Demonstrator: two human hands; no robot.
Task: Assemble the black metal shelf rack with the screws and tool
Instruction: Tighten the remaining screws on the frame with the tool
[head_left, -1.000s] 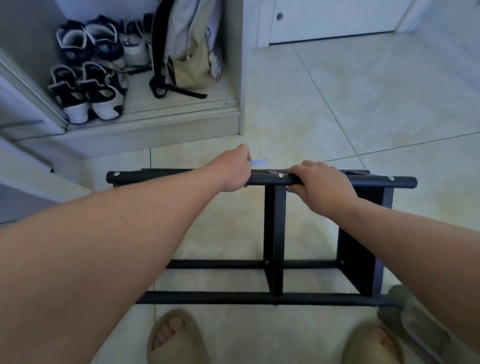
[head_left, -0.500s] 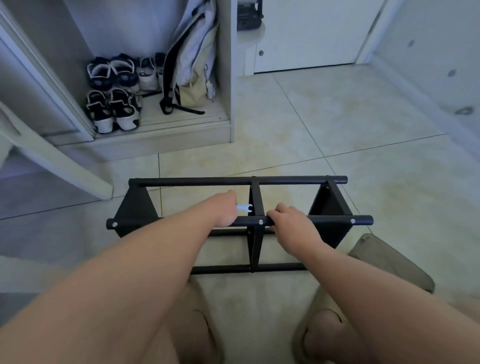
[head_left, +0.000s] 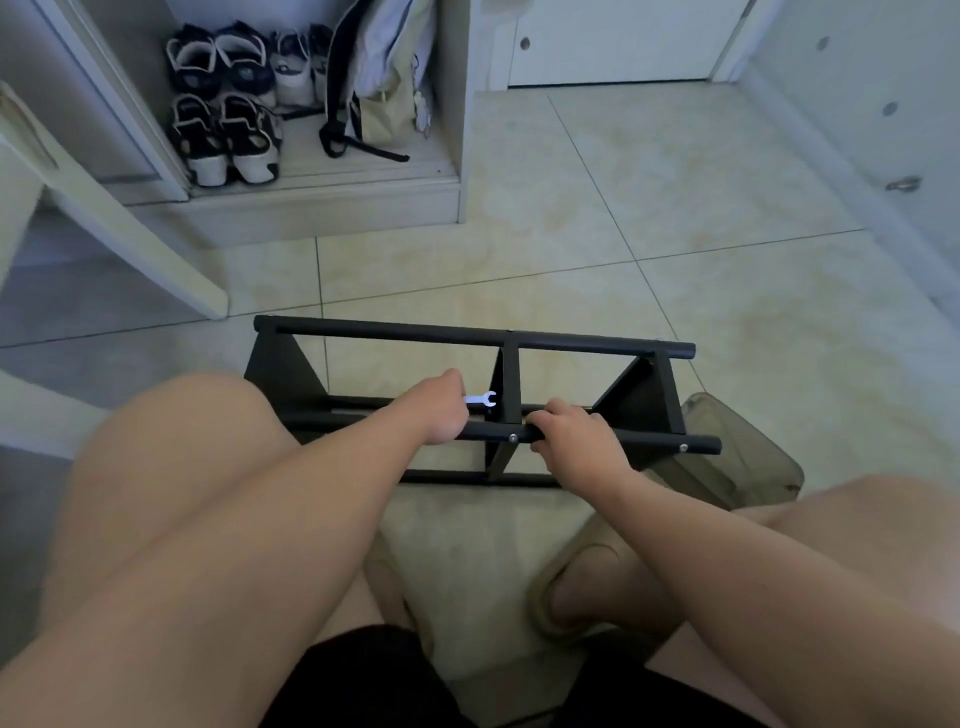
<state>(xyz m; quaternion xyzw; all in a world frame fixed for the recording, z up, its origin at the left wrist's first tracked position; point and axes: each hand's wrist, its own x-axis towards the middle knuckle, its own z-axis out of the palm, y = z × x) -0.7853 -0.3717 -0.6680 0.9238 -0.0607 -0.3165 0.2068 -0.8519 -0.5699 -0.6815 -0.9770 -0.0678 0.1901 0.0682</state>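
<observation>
L hand (head_left: 441, 410) fingers curled tight round small wrench (head_left: 481, 399); R hand (head_left: 576, 441) wrapped round near bar of rack (head_left: 649, 442).

Pale tiled floor (head_left: 649, 218), shoe cabinet (head_left: 322, 208)

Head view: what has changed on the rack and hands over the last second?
The view drew back, so the far bar of the rack and the person's left knee now show. Nothing taken up or let go: the left hand still holds the wrench at the near bar, the right hand still grips that bar.
</observation>
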